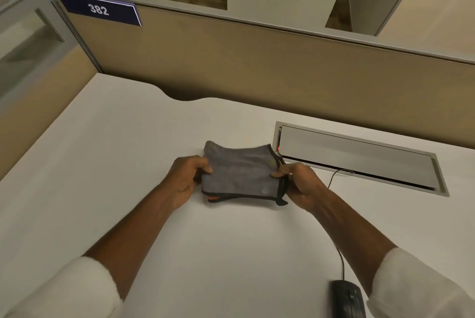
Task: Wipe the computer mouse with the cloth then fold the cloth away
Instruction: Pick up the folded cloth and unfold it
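Observation:
A grey cloth (241,172) with dark trim and an orange underside lies folded over in the middle of the white desk (102,163). My left hand (186,181) pinches its left edge. My right hand (299,184) pinches its right edge, thumb on top. A black wired computer mouse (348,301) rests on the desk at the bottom right, beside my right forearm and apart from the cloth. Its cable (340,256) passes behind my right arm.
A grey cable-access flap (359,161) is set into the desk at the right; the mouse cable enters it. A beige partition (257,66) with a blue "382" label (99,9) closes the desk's far side. A curved cut-out (185,98) notches the far edge.

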The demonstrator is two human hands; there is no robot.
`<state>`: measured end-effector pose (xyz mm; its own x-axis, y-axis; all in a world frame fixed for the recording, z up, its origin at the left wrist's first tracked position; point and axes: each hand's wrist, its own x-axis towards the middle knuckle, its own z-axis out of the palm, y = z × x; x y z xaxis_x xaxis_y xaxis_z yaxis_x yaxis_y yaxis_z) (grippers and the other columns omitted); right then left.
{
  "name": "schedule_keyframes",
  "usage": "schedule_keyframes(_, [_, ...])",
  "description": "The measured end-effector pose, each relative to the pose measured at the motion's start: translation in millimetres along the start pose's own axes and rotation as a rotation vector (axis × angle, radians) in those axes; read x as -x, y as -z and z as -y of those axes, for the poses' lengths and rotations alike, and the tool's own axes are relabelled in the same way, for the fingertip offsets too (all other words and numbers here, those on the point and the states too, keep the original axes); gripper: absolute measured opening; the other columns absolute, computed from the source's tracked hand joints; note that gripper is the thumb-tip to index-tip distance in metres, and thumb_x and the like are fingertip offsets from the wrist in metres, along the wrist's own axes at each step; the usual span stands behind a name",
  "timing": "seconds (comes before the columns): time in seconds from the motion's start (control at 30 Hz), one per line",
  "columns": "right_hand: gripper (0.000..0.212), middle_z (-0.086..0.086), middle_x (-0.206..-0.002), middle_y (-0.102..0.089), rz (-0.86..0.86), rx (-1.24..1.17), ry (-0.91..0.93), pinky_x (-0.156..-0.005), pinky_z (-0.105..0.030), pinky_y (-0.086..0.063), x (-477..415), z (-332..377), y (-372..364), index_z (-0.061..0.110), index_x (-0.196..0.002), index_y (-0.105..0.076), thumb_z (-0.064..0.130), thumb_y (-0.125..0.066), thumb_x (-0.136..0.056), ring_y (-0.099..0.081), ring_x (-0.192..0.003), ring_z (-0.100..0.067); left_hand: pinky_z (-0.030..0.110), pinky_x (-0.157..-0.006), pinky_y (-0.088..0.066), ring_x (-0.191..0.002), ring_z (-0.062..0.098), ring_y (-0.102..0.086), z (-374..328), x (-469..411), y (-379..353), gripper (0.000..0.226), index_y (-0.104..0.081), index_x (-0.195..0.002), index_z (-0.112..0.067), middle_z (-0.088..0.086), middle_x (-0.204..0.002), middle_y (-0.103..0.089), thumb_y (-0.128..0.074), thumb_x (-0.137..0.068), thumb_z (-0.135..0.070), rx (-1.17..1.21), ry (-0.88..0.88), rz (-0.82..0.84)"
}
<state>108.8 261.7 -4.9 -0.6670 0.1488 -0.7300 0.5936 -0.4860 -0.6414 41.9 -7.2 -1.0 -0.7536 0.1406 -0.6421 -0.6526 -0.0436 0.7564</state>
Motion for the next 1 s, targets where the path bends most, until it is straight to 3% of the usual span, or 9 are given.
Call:
schedule_keyframes(0.1, [0.045, -0.027, -0.121, -0.073, 0.117, -0.102, -0.015, -0.081, -0.046, -0.065, 34.7, -14.7, 17.3, -0.011, -0.114, -0.066, -0.016, -0.065, -0.069, -0.073, -0.110, -0.042, 0.028, -0.066, -0.042, -0.076, 0.019, -0.053, 9.2, 35.7, -3.6, 0.020, -0.052, -0.063, -0.010, 0.006, -0.074, -0.055, -0.064, -0.050, -0.002, 0.069, -0.057, 0.051])
schedule_keyframes(0.27, [0.050, -0.032, -0.132, -0.066, 0.153, -0.165, 0.000, -0.084, -0.044, -0.065, 97.9, -44.7, 45.6, -0.011, -0.122, -0.067, -0.014, -0.066, -0.072, -0.067, -0.113, -0.042, 0.032, -0.068, -0.039, -0.081, 0.020, -0.053, 20.5, 105.6, -12.3, 0.044, -0.052, -0.079, -0.009, 0.008, -0.084, -0.052, -0.073, -0.041, -0.013, 0.134, -0.110, 0.128])
schedule_keyframes(0.43, [0.039, -0.026, -0.125, -0.071, 0.286, -0.218, -0.029, -0.085, -0.041, -0.063, 163.6, -71.0, 62.2, -0.004, -0.115, -0.076, -0.009, -0.063, -0.079, -0.072, -0.104, -0.034, 0.025, -0.056, -0.047, -0.063, 0.015, -0.059, 32.3, 185.7, -25.5, 0.015, -0.062, -0.058, -0.015, 0.000, -0.064, -0.058, -0.066, -0.045, -0.009, 0.175, -0.136, 0.268])
schedule_keyframes(0.53, [0.034, -0.022, -0.126, -0.064, 0.345, -0.334, -0.139, -0.091, -0.045, -0.058, 191.5, -91.8, 68.6, -0.005, -0.125, -0.069, 0.011, -0.069, -0.094, -0.068, -0.108, -0.035, 0.033, -0.069, -0.058, -0.080, 0.024, -0.071, 44.5, 220.6, -25.3, 0.038, -0.079, -0.081, -0.011, 0.009, -0.086, -0.073, -0.067, -0.045, -0.010, 0.215, -0.133, 0.366])
schedule_keyframes(0.6, [0.052, -0.022, -0.128, -0.062, 0.396, -0.372, -0.213, -0.098, -0.048, -0.050, 209.5, -104.2, 71.9, -0.001, -0.137, -0.062, 0.029, -0.072, -0.097, -0.062, -0.115, -0.038, 0.042, -0.081, -0.053, -0.095, 0.034, -0.067, 51.8, 237.5, -26.0, 0.053, -0.079, -0.096, -0.006, 0.015, -0.101, -0.071, -0.070, -0.044, -0.015, 0.205, -0.119, 0.381])
schedule_keyframes(0.67, [0.049, -0.021, -0.123, -0.068, 0.432, -0.399, -0.218, -0.096, -0.049, -0.052, 226.4, -111.2, 75.4, 0.001, -0.131, -0.066, 0.029, -0.076, -0.093, -0.066, -0.111, -0.038, 0.045, -0.086, -0.048, -0.102, 0.040, -0.060, 58.9, 251.4, -27.3, 0.058, -0.078, -0.100, -0.004, 0.018, -0.107, -0.067, -0.071, -0.044, -0.016, 0.196, -0.115, 0.381])
schedule_keyframes(0.77, [0.042, -0.021, -0.123, -0.071, 0.372, -0.372, -0.104, -0.090, -0.046, -0.059, 247.7, -116.1, 84.2, -0.003, -0.126, -0.071, 0.013, -0.080, -0.087, -0.071, -0.109, -0.037, 0.044, -0.085, -0.048, -0.100, 0.039, -0.058, 64.7, 271.1, -33.4, 0.054, -0.079, -0.098, -0.004, 0.019, -0.107, -0.064, -0.072, -0.045, -0.017, 0.155, -0.154, 0.389])
schedule_keyframes(0.87, [0.034, -0.021, -0.131, -0.070, 0.267, -0.284, 0.093, -0.088, -0.041, -0.061, 264.2, -114.0, 99.8, 0.001, -0.125, -0.073, 0.009, -0.068, -0.093, -0.071, -0.116, -0.034, 0.030, -0.062, -0.055, -0.077, 0.022, -0.069, 68.4, 290.2, -42.5, 0.043, -0.074, -0.083, -0.003, 0.012, -0.084, -0.071, -0.073, -0.043, -0.020, 0.039, -0.252, 0.351])
schedule_keyframes(1.0, [0.056, -0.018, -0.130, -0.072, 0.155, -0.153, 0.268, -0.096, -0.051, -0.058, 286.0, -106.8, 134.9, 0.015, -0.137, -0.065, 0.009, -0.078, -0.082, -0.073, -0.114, -0.032, 0.026, -0.060, -0.050, -0.076, 0.021, -0.063, 83.6, 312.5, -60.0, 0.043, -0.055, -0.075, 0.000, 0.013, -0.079, -0.061, -0.081, -0.053, -0.026, -0.054, -0.349, 0.265])
